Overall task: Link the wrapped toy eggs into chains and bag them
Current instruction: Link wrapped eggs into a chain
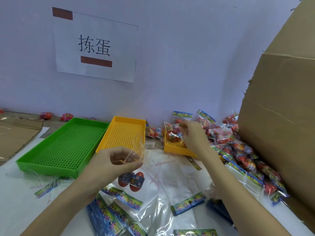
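My left hand (113, 161) grips the top of a clear plastic bag (136, 147) that rises in front of the larger yellow tray. Below that hand lie two red wrapped eggs (131, 180) under clear plastic, with a printed label across them. My right hand (194, 135) reaches into a small yellow tray (177, 149) and closes on a clear pack of red eggs (172, 132) standing in it. A heap of filled egg bags (238, 154) with colourful header cards lies to the right of that tray.
An empty green perforated tray (64, 147) and a larger yellow tray (126, 133) sit side by side at left. A big cardboard box (281, 108) fills the right. Empty bags with printed headers (119, 212) cover the near table. Loose eggs (66, 116) lie by the wall.
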### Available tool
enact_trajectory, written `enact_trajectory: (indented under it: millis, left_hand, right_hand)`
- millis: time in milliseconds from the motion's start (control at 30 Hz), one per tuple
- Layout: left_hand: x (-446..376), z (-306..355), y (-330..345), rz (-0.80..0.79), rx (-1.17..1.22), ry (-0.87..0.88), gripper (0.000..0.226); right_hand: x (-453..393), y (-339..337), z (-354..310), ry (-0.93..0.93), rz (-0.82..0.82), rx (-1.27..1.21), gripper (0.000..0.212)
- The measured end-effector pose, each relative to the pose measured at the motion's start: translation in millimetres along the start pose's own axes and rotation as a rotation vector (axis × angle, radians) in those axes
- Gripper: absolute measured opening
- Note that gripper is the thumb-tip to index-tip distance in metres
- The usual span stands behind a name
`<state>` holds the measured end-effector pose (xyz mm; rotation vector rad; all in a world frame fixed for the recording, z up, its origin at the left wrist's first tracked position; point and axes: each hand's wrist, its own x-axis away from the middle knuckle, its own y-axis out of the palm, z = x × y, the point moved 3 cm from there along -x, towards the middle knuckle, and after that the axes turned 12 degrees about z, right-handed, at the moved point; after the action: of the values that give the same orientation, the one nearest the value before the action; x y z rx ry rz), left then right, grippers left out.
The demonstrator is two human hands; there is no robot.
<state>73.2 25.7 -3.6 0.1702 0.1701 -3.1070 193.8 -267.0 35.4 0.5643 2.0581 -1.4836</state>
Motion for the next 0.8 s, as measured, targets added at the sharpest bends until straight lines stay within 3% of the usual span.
enact_trajectory:
  millis: [100,167,300,400,467,633,733,800]
  left_hand:
    - [-0.6,1.0,-1.8,0.011,0.006,-0.011,0.041]
    - [-1.2,1.2,-2.7,0.014,0.012,-0.015,0.042]
    - [-1.2,0.9,-3.8,0.022,0.009,-0.011,0.043]
    - [-0.1,2.0,-2.8,0.017,0.008,-0.004,0.038]
    - [1.1,3.9,-2.0,0.015,0.009,0.0,0.036]
    - [2.6,5.1,-0.2,0.013,0.001,-0.021,0.036]
    - [2.6,3.9,0.2,0.026,0.0,-0.024,0.036]
    - [2.5,2.7,0.5,0.047,0.0,-0.021,0.035]
  right_hand:
    - [-1.7,26.5,-7.3,-0.107,-0.328,-0.008,0.066]
    - [-3.7,36.8,-1.2,-0.052,-0.393,0.089,0.075]
    - [-10.3,36.3,13.7,0.065,-0.189,0.321,0.05]
    - [-15.4,26.4,16.2,0.272,-0.039,0.378,0.037]
    - [-18.7,24.7,17.0,0.259,0.002,0.355,0.031]
    - [-22.9,29.5,19.4,0.202,0.009,0.124,0.053]
    - [-24.8,37.5,26.6,0.18,-0.089,0.129,0.027]
    - [-24.4,41.5,23.6,0.161,-0.2,0.123,0.04]
